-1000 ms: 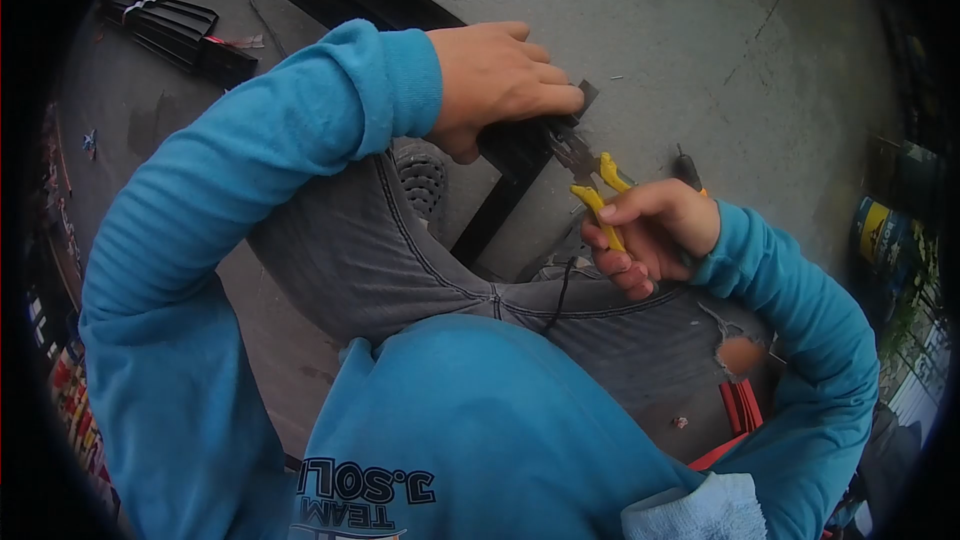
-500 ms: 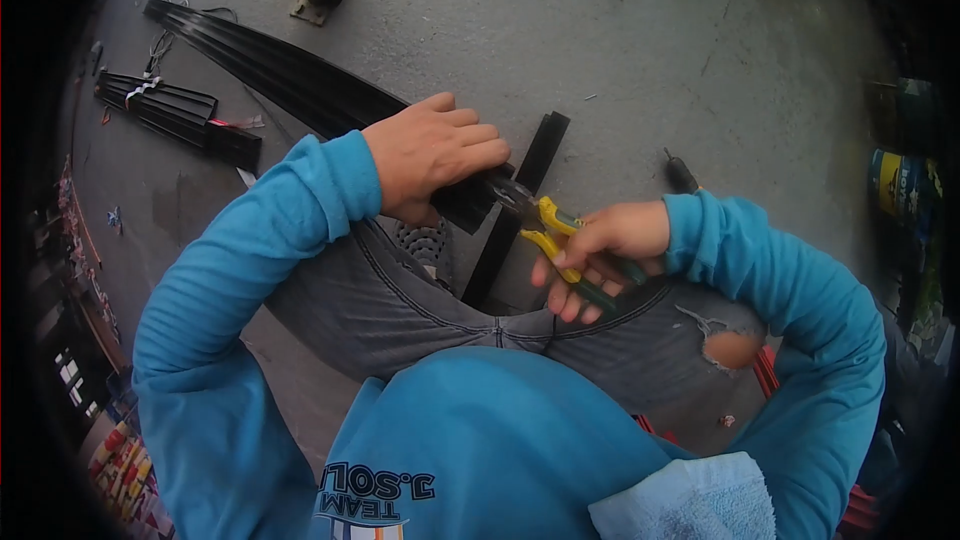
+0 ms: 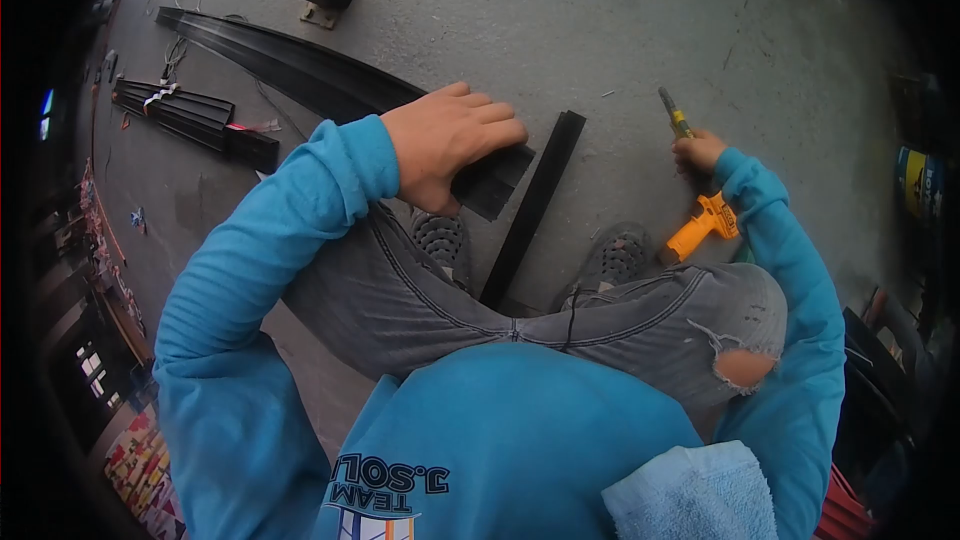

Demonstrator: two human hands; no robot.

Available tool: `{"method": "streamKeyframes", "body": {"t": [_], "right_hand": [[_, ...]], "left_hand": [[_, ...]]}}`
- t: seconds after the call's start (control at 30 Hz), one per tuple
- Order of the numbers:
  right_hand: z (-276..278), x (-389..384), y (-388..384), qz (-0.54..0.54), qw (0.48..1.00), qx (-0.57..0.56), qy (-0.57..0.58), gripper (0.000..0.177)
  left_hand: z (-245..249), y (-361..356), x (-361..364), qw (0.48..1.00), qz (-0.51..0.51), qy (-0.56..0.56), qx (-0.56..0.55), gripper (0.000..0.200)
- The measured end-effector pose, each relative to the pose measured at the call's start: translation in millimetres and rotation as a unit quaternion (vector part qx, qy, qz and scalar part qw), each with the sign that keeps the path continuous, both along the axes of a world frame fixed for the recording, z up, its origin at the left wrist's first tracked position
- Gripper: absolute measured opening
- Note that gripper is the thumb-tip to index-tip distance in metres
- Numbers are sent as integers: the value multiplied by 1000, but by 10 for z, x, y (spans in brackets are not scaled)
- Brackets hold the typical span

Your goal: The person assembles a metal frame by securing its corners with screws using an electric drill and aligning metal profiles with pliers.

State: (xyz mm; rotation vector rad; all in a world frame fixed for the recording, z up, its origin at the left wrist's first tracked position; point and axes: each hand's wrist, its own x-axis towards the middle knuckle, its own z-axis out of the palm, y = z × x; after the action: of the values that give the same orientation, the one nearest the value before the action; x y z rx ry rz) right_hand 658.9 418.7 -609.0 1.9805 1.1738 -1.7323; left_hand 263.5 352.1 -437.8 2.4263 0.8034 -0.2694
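Note:
My left hand (image 3: 458, 145) is wrapped over the near end of a long black metal profile (image 3: 310, 70), which runs away to the upper left. The fingers lie across the top and the thumb is on the near side. Out to the right, my right hand (image 3: 700, 152) is closed around pliers (image 3: 680, 122) with yellow and green handles, jaws pointing away from me. Just below that hand, an orange power tool (image 3: 702, 227) rests on the floor, partly hidden by my forearm. A shorter black bar (image 3: 535, 205) lies between my shoes, apart from the profile.
A bundle of black strips (image 3: 190, 115) lies on the floor at left. Behind it stands a black beam with a metal foot (image 3: 320, 15). A blue and yellow container (image 3: 918, 183) is at the right edge. My shoe (image 3: 612, 258) stands near the orange tool.
My right hand has carried the pliers away from the profile's end, out to the right. My left hand stays on the profile. The orange tool now shows more fully.

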Motion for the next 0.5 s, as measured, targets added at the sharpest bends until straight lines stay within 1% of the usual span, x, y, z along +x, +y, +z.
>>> {"method": "streamKeyframes", "body": {"t": [0.03, 0.07, 0.13, 0.17, 0.23, 0.27, 0.33, 0.37, 0.43, 0.47, 0.5], "right_hand": [[-65, 1, 9, -17, 999, 35, -3, 25], [-115, 17, 10, -15, 999, 34, -1, 25], [-190, 28, -17, -22, 996, 76, -38, 21], [-210, 27, -32, -22, 996, 76, -36, 21], [-265, 65, -88, -61, 996, 62, 17, 19], [-308, 96, -102, -63, 996, 61, 17, 19], [-351, 126, -110, -5, 998, 65, 26, 20], [-347, 135, -112, -7, 998, 64, 26, 20], [-316, 143, -109, 102, 989, 108, -26, 24], [-288, 142, -110, 102, 989, 108, -27, 24], [-255, 139, -118, 131, 983, 125, -24, 28]], "left_hand": [[-6, -1, -1, 1000, 2, 3, 0, 83], [-11, 2, -5, 1000, 7, -7, -6, 85], [-17, 0, -23, 1000, 13, -13, -13, 86], [-21, 3, -29, 1000, 14, -19, -19, 87], [-29, 14, -21, 999, 13, -25, -26, 87], [-26, 24, -18, 999, 16, -27, -37, 87], [-34, 45, -11, 998, 16, -30, -48, 87], [-46, 51, -10, 998, 17, -29, -50, 87], [-59, 55, -3, 998, 17, -29, -52, 87], [-59, 52, 3, 998, 18, -27, -46, 86], [-57, 43, 4, 999, 21, -25, -39, 86]]}}
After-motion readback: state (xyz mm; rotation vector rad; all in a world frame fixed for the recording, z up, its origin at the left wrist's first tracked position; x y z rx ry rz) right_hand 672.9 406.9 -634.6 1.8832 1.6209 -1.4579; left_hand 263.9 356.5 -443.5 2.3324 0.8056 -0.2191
